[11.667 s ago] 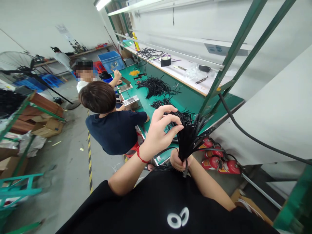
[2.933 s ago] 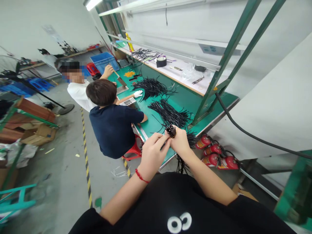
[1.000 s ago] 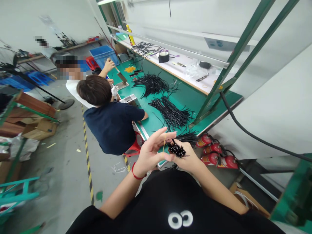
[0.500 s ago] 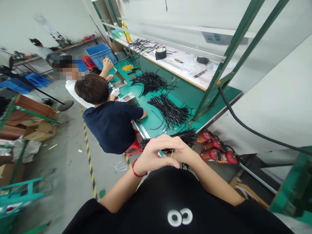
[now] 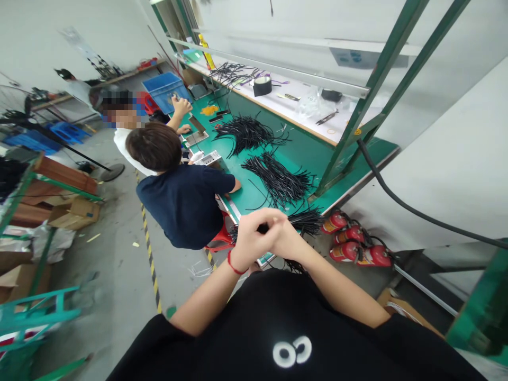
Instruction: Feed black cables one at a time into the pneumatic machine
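My left hand [image 5: 256, 235], with a red cord round its wrist, is curled and meets my right hand [image 5: 284, 241] in front of my chest. The fingers of both are bent together, with a small dark gap between them. Whatever they hold is hidden; no yellow band shows now. Just beyond and partly behind the hands lies a bundle of black cables [image 5: 307, 221] at the near end of the green bench [image 5: 248, 203]. Two further heaps of black cables, a nearer one [image 5: 278, 177] and a farther one [image 5: 246, 132], rest on the bench.
A person in a dark shirt [image 5: 182, 203] sits at the bench to the left, another person in white beyond. Red fire extinguishers [image 5: 349, 248] stand right of the bench near a green post [image 5: 377, 100]. A shelf [image 5: 286, 108] carries black tape [image 5: 262, 86] and pliers [image 5: 327, 117].
My hands have closed together; the left thumb and fingers, apart before with a thin yellow band between them, are now curled against the right hand. The band has gone out of sight.
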Demonstrator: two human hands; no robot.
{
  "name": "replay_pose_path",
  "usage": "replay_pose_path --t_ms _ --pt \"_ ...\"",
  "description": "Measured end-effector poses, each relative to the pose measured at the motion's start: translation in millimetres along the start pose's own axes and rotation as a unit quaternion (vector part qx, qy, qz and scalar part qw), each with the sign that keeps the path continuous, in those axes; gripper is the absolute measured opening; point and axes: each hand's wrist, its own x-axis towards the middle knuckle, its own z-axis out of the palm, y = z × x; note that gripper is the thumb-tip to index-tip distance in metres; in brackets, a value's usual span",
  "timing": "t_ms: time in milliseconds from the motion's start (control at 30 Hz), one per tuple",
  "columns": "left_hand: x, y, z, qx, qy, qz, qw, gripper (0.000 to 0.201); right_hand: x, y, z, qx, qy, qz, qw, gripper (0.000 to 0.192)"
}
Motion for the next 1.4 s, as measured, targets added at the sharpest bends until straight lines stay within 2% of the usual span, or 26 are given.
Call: replay_pose_path --t_ms 100,167,200,267,400,433,500,600,700,767,867,1000,1067,1133,1167,1200,1267,1333,1400 --pt "8.0 -6.2 -1.4 -0.014 0.062 0.010 0.998 0.009 -3.2 5.4 -6.7 0.092 -0.090 -0.023 0.991 0.028" --pt "20.4 -3.6 -7.5 -0.065 0.084 0.028 0.994 0.008 -8.3 15.2 -3.0 0.164 -0.146 -0.001 0.976 0.029" --pt "27.8 -0.7 -11.1 -0.099 0.090 0.037 0.990 0.009 -11.0 20.9 1.6 0.188 -0.157 0.017 0.969 0.028" --pt "42.6 5.7 -16.5 -0.159 0.090 0.047 0.982 0.012 -14.9 31.2 14.2 0.200 -0.130 0.044 0.970 0.028" --pt "58.7 5.1 -14.9 -0.277 0.087 0.041 0.956 0.085 -13.3 38.4 35.1 0.220 -0.081 0.063 0.970 0.036" --pt "58.6 1.3 -13.2 -0.311 0.084 0.026 0.946 0.098 -11.2 37.6 37.0 0.227 -0.081 0.067 0.968 0.038" --pt "54.2 -8.7 -10.7 -0.341 0.055 -0.028 0.938 0.108 -7.0 34.9 37.6 0.244 -0.092 0.072 0.963 0.040" --pt "39.8 -23.9 -11.1 -0.305 -0.008 -0.097 0.947 0.093 -3.6 31.0 36.7 0.277 -0.127 0.075 0.949 0.037" --pt "20.8 -36.2 -14.5 -0.286 -0.066 -0.115 0.949 0.072 -5.1 27.8 38.6 0.311 -0.160 0.076 0.934 0.030" --pt "7.5 -43.4 -18.9 -0.280 -0.097 -0.123 0.947 0.067 -8.0 25.7 40.0 0.344 -0.172 0.084 0.919 0.027" --pt "-10.4 -52.6 -30.6 -0.256 -0.148 -0.141 0.945 0.063 -12.5 24.5 39.1 0.386 -0.185 0.095 0.899 0.039" --pt "-19.4 -54.2 -48.0 -0.230 -0.228 -0.160 0.933 0.053 -13.9 27.7 36.1 0.391 -0.187 0.097 0.896 0.040" --pt "-13.1 -46.0 -51.3 -0.242 -0.198 -0.153 0.937 0.053 -11.8 28.8 37.0 0.385 -0.199 0.094 0.896 0.031" --pt "-0.4 -30.7 -49.5 -0.278 -0.117 -0.151 0.941 0.050 -9.1 28.0 39.8 0.376 -0.220 0.093 0.895 0.033" --pt "7.5 -20.8 -47.4 -0.297 -0.084 -0.162 0.937 0.043 -8.1 27.1 41.5 0.369 -0.235 0.090 0.895 0.035" --pt "16.0 -10.0 -45.4 -0.311 -0.064 -0.174 0.932 0.035 -7.7 26.2 43.2 0.356 -0.249 0.084 0.897 0.035" --pt "33.7 11.8 -43.8 -0.313 -0.057 -0.174 0.932 0.034 -9.0 25.1 45.8 0.323 -0.270 0.070 0.904 0.031" --pt "50.5 29.1 -46.9 -0.315 -0.044 -0.111 0.941 0.037 -12.7 26.0 46.7 0.303 -0.263 0.074 0.913 0.030" --pt "63.2 36.8 -51.6 -0.319 -0.032 -0.041 0.946 0.051 -16.5 28.0 46.3 0.311 -0.243 0.089 0.915 0.033"
